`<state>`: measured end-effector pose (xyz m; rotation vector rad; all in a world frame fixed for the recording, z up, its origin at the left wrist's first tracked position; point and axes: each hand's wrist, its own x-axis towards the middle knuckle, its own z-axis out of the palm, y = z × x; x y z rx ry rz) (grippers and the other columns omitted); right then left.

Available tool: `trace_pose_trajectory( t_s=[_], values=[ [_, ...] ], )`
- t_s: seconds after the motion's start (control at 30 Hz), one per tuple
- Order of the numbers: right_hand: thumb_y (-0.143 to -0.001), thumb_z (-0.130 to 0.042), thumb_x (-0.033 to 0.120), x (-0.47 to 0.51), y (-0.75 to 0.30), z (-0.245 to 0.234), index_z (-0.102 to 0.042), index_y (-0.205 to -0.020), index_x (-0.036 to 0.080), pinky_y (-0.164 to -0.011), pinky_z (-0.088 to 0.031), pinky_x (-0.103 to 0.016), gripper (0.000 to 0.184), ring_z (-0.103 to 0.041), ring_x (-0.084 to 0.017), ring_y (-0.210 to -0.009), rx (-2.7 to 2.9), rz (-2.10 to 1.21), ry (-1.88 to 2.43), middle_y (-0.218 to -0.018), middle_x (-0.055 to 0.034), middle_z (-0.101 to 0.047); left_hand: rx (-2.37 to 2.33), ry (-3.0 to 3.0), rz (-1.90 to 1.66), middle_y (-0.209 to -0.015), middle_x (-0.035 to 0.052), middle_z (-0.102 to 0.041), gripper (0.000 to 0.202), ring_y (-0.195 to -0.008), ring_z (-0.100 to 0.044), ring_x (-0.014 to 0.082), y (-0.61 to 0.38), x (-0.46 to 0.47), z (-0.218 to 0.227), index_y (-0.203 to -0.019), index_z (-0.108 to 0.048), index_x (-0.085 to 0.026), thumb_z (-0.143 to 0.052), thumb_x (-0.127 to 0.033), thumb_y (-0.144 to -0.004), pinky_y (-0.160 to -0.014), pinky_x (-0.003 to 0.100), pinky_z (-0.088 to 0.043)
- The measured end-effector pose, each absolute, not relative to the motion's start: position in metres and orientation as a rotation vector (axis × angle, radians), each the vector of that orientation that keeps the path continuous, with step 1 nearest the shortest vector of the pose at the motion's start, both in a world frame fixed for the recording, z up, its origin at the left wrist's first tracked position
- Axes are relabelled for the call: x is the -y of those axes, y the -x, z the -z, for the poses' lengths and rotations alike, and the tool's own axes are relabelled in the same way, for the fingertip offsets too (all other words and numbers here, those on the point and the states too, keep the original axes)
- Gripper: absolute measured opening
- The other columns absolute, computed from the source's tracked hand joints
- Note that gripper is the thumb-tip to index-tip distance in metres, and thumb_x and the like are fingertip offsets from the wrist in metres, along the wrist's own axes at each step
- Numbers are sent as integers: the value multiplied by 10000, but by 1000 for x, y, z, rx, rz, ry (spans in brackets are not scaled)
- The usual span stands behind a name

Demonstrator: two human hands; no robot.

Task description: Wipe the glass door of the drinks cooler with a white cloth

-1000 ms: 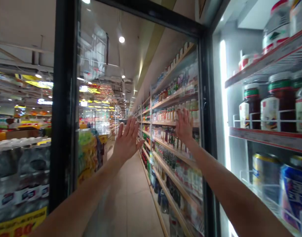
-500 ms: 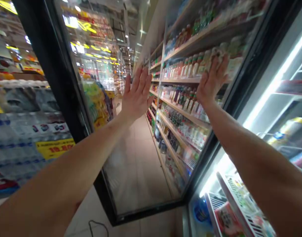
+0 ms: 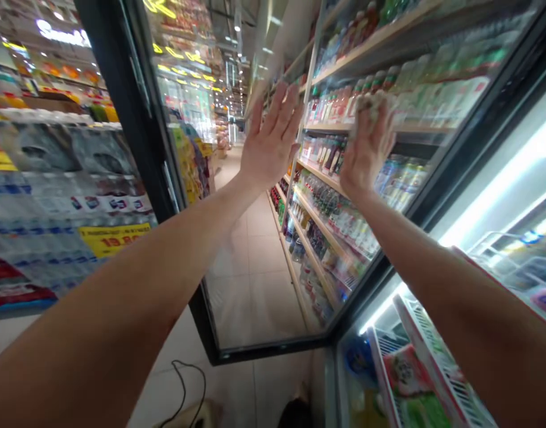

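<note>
A glass door (image 3: 277,345) with a black frame stands swung open in front of me. My left hand (image 3: 269,142) lies flat against the pane, fingers stretched out and nothing in it. To the right of it, my right hand (image 3: 366,154) presses a crumpled pale cloth (image 3: 376,106) to the glass at its fingertips. The palm covers part of the cloth, and both look slightly blurred. Shelves of bottles (image 3: 326,151) show in and through the pane behind my hands; I cannot tell how much is reflection.
At the right is the lit cooler interior with wire racks (image 3: 433,351) and a pink package (image 3: 407,371). Stacked bottle packs (image 3: 54,196) with a yellow price sign (image 3: 115,238) stand at the left. A dark cable (image 3: 184,386) lies on the tiled floor below.
My right hand has moved left across the glass with the cloth. My left hand stays flat on the pane. The whole view has shifted, and more of the floor cable shows.
</note>
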<state>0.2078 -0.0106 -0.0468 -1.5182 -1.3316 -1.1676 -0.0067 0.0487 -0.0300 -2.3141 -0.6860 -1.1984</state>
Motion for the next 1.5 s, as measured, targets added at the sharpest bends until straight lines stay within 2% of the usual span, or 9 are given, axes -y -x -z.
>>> trace_pose_trajectory(
  t_s=[0.1, 0.27, 0.37, 0.5, 0.7, 0.9, 1.07, 1.27, 1.5],
  values=[
    [-926, -347, 356, 9, -203, 51, -420, -1347, 178, -1108, -114, -498, 463, -157, -251, -1394, 1732, 1214, 1439, -1468, -76, -305, 666, 2341, 1168, -1529, -12, -116, 539, -1406, 4, 172, 19, -51, 41, -1436, -202, -210, -267, -342, -918, -1159, 450, 59],
    [-948, -194, 339, 5, -223, 45, -250, -1421, 75, -1059, -131, -586, 545, -116, -312, -1394, 1139, 1089, 1476, -1495, -195, -180, 682, 2271, 1100, -1529, 13, -137, 541, -1408, -17, 169, 37, -52, 59, -1434, -180, -196, -255, -356, -923, -1143, 477, 47],
    [-932, -251, 324, -1, -195, 64, -273, -1418, 155, -1081, -132, -578, 516, -53, -283, -1409, 1357, 1152, 1439, -1502, -96, -214, 650, 2211, 1109, -1522, 29, -157, 539, -1407, -28, 171, 37, -53, 61, -1434, -189, -189, -275, -342, -924, -1147, 469, 24],
    [-887, -369, 313, -2, -181, 90, -445, -1320, 313, -1129, -129, -498, 439, -163, -227, -1399, 1770, 1224, 1417, -1447, 14, -354, 611, 2114, 1139, -1498, 63, -215, 528, -1401, -85, 184, 36, -57, 61, -1433, -215, -192, -307, -317, -928, -1151, 468, -28],
    [-889, -293, 263, 4, -205, 73, -327, -1403, 106, -1092, -173, -559, 539, -93, -303, -1405, 1044, 1012, 1621, -1500, -159, -198, 590, 2020, 1170, -1474, 86, -259, 540, -1391, -136, 198, 35, -60, 65, -1440, -195, -197, -329, -301, -928, -1146, 464, -54],
    [-869, -391, 253, -2, -184, 92, -450, -1319, 324, -1126, -137, -509, 459, -183, -229, -1395, 1681, 1167, 1379, -1438, -15, -379, 559, 1981, 1199, -1457, 89, -300, 551, -1379, -188, 208, 36, -63, 66, -1442, -187, -213, -348, -298, -922, -1142, 454, -69],
    [-900, -290, 275, 3, -211, 87, -323, -1406, 214, -1056, -199, -606, 511, -163, -292, -1394, 1002, 1030, 1473, -1477, -133, -279, 555, 1962, 1195, -1454, 95, -305, 557, -1378, -193, 211, 35, -63, 66, -1442, -190, -203, -358, -283, -917, -1143, 453, -55],
    [-878, -387, 230, -4, -169, 108, -476, -1294, 344, -1132, -142, -487, 440, -224, -210, -1383, 1716, 1183, 1343, -1411, -4, -423, 550, 1920, 1190, -1450, 96, -312, 548, -1377, -196, 206, 35, -63, 66, -1437, -212, -195, -358, -299, -919, -1141, 445, -68],
    [-906, -270, 282, 6, -226, 107, -260, -1431, 227, -1033, -251, -611, 528, -175, -293, -1391, 953, 1076, 1455, -1471, -143, -281, 560, 1988, 1218, -1460, 81, -288, 569, -1373, -206, 210, 34, -62, 67, -1446, -165, -225, -357, -294, -915, -1145, 453, -64]
  ],
)
